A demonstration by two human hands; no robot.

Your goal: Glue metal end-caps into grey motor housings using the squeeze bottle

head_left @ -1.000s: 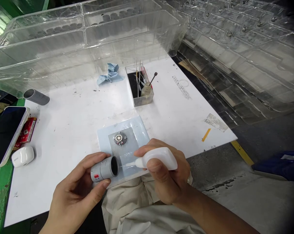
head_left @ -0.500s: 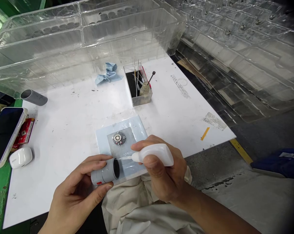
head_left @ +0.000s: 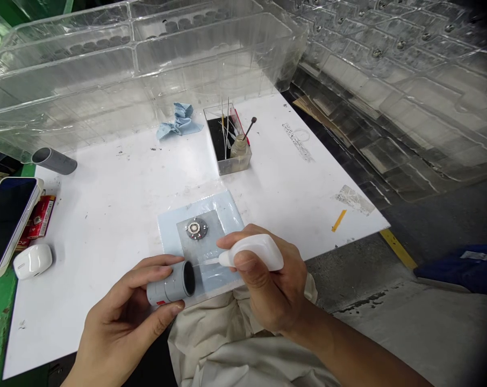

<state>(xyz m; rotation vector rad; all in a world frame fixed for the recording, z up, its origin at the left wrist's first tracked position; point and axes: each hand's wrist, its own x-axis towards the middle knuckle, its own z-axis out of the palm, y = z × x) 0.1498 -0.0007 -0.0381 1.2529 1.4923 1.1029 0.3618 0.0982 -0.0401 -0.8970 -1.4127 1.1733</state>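
Between the fingers and thumb of my left hand (head_left: 130,306) lies a grey tube (head_left: 169,285), its dark open end facing right. A small red mark shows on its side. My right hand (head_left: 267,285) grips a white squeeze bottle (head_left: 263,252) with a thin nozzle pointing left, its tip close to the tube's rim; I cannot tell if they touch. Behind them, a round metal part (head_left: 196,228) sits on a grey square plate (head_left: 211,244), which rests on a light blue sheet (head_left: 169,226).
A clear box (head_left: 235,166) holds tweezers and a small jar (head_left: 240,146). A blue cloth (head_left: 181,121) lies behind. At left are another grey tube (head_left: 56,161), a phone (head_left: 12,215), a red packet (head_left: 40,217) and a white case (head_left: 33,261). Clear plastic trays (head_left: 155,80) line the back.
The left hand and tube have shifted slightly left, and the tube's open end turns a little more toward me. The bottle has moved slightly left and up.
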